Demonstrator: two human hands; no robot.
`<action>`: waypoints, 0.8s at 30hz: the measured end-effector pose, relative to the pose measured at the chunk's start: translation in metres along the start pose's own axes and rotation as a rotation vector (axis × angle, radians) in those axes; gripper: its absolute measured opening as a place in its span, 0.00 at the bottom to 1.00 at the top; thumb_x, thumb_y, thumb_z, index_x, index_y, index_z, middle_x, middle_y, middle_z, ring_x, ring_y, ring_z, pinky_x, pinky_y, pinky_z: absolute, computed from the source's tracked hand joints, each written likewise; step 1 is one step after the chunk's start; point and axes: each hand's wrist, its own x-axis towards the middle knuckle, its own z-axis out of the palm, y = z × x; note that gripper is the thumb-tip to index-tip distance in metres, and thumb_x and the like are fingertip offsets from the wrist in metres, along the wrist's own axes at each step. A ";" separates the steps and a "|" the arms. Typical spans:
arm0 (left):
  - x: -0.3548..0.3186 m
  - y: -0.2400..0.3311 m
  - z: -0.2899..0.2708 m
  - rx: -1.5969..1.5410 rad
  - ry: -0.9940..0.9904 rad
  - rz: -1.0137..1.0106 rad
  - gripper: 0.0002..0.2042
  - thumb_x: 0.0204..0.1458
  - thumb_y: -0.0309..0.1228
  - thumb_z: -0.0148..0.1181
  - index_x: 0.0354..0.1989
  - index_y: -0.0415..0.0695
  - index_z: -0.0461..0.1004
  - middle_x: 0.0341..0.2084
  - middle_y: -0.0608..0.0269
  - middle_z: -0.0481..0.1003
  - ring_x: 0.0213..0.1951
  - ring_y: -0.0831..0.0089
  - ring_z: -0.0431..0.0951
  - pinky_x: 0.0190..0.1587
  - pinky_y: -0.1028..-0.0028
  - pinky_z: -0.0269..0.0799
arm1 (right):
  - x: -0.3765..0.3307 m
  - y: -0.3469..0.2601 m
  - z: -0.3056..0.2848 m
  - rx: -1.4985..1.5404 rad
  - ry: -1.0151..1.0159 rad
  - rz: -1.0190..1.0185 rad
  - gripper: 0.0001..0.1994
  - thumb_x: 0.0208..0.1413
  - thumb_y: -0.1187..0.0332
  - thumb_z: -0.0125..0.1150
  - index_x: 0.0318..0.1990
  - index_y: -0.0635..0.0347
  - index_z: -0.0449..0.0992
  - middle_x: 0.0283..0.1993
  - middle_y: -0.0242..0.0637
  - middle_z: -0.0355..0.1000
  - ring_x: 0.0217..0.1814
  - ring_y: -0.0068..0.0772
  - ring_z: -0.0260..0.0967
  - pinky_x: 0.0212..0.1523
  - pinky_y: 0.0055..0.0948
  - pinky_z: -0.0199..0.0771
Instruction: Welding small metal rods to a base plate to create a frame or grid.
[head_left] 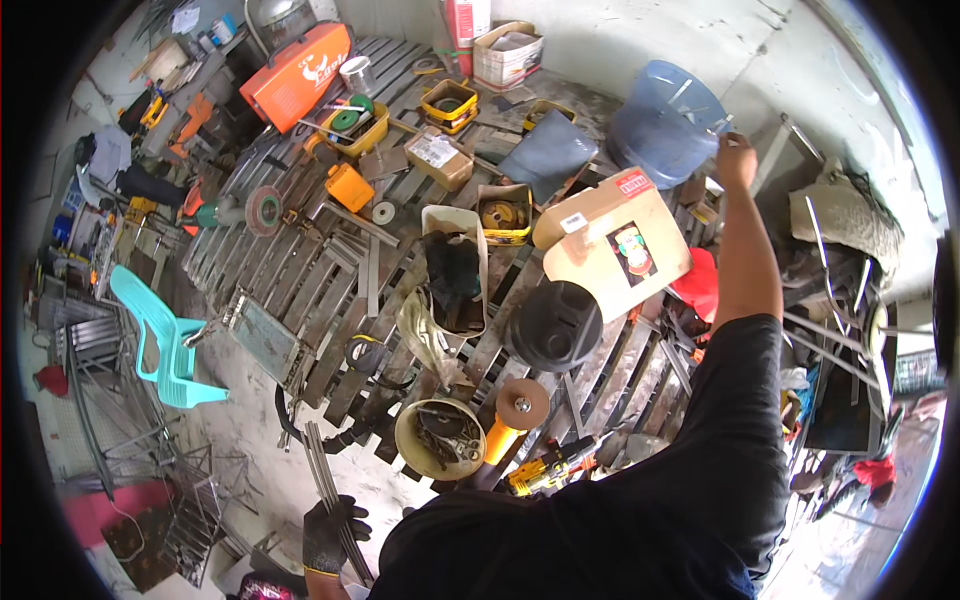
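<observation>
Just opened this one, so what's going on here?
A person stands at a slatted table crowded with tools and boxes. Their gloved left hand grips a bundle of thin metal bars, down beside the table. The bare right hand is stretched out to the right edge of a translucent blue tub; whether it holds anything is too small to tell. A yellow drill lies near the person's body.

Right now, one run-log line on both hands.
left hand: holds thin rods | right hand: at blue tub rim, grip unclear | slatted table: cluttered
</observation>
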 end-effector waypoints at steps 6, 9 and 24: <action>0.033 -0.034 -0.038 -0.004 -0.170 0.096 0.15 0.62 0.34 0.66 0.48 0.32 0.78 0.37 0.50 0.84 0.36 0.62 0.85 0.43 0.63 0.84 | 0.204 0.168 0.041 -1.148 -0.081 -0.751 0.18 0.68 0.62 0.51 0.62 0.46 0.74 0.42 0.32 0.81 0.38 0.33 0.83 0.33 0.44 0.83; 0.034 -0.057 -0.058 -0.101 -0.186 0.004 0.14 0.63 0.32 0.65 0.49 0.34 0.80 0.39 0.52 0.84 0.37 0.66 0.85 0.45 0.65 0.82 | 0.262 0.189 0.094 -0.861 -0.215 -0.811 0.22 0.66 0.64 0.51 0.67 0.46 0.69 0.56 0.32 0.78 0.43 0.44 0.82 0.43 0.49 0.85; 0.016 -0.078 -0.077 -0.009 -0.054 -0.220 0.12 0.63 0.27 0.61 0.51 0.33 0.80 0.38 0.51 0.85 0.38 0.65 0.87 0.41 0.67 0.82 | 0.252 0.073 0.085 -0.707 -0.302 -0.415 0.23 0.59 0.51 0.53 0.43 0.61 0.87 0.47 0.48 0.83 0.52 0.52 0.81 0.51 0.47 0.78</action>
